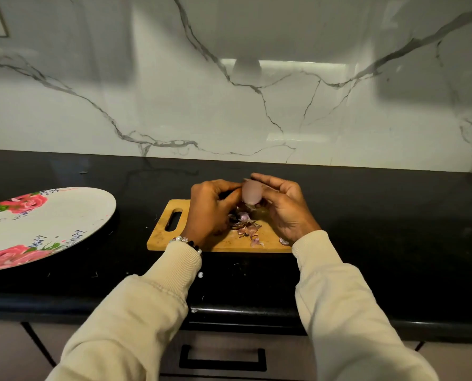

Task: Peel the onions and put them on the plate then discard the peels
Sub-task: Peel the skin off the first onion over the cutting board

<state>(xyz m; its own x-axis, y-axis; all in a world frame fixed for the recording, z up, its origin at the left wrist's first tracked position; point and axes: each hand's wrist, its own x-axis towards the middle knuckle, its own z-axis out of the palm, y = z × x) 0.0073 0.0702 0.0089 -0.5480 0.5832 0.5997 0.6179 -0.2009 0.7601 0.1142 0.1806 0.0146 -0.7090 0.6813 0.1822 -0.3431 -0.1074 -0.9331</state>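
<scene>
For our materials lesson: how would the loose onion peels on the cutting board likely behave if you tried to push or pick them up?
The onion peels look thin and curled, so probably very light and floppy. They lie as small scattered scraps on the cutting board, so a push would likely scatter rather than gather them. Some may tear or crumble when pinched.

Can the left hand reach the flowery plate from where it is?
Probably yes. The plate sits to the left hand's side on bare counter, nothing between, though that hand now holds the onion with the right hand.
</scene>
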